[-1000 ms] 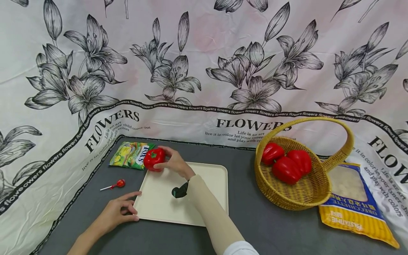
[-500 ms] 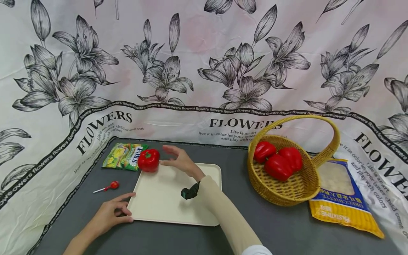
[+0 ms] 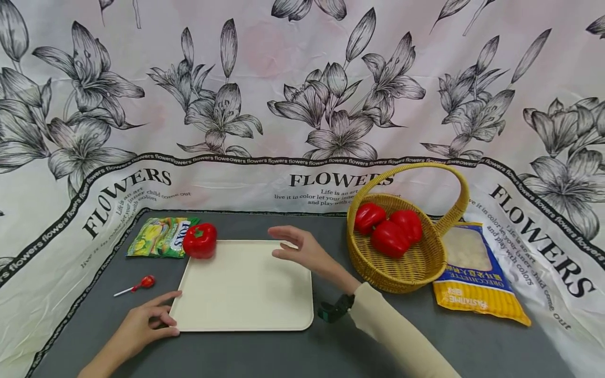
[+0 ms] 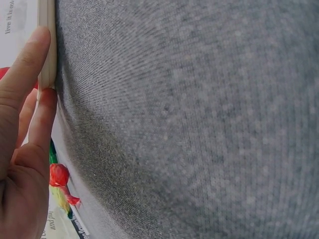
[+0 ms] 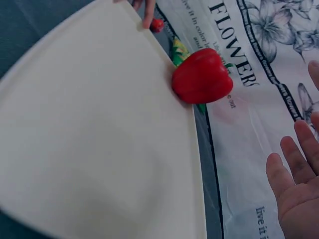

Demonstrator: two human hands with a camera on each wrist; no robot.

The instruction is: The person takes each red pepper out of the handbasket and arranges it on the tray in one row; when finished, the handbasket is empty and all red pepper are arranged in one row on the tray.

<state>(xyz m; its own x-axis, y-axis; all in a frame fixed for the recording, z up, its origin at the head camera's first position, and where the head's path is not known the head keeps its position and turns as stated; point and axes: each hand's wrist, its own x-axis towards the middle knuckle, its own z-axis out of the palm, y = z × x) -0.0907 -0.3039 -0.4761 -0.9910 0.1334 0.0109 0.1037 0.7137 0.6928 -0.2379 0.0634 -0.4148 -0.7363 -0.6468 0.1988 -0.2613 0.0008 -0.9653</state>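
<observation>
In the head view my left hand (image 3: pixel 137 331) lies at the near-left corner of a cream rectangular tray (image 3: pixel 246 294). Its thumb and fingertips touch the tray's edge, as the left wrist view shows with the thumb (image 4: pixel 35 50) against the rim. A red bell pepper (image 3: pixel 200 240) with a green stem sits on the tray's far-left corner, standing alone. My right hand (image 3: pixel 304 252) hovers over the far-right corner of the tray, holding nothing. Its spread fingers (image 5: pixel 294 159) show at the side of the right wrist view.
Behind the pepper lies a green and yellow candy bag (image 3: pixel 158 237). A red lollipop (image 3: pixel 147 282) is left of the tray. To the right stands a yellow wicker basket (image 3: pixel 397 283) with several red peppers (image 3: pixel 389 239), and a blue and yellow pasta bag (image 3: pixel 477 283) lies beside it.
My right hand has let go of the red bell pepper and moved right, away from it. The pepper stays at the tray's corner. My left hand keeps touching the tray. The head view has turned right.
</observation>
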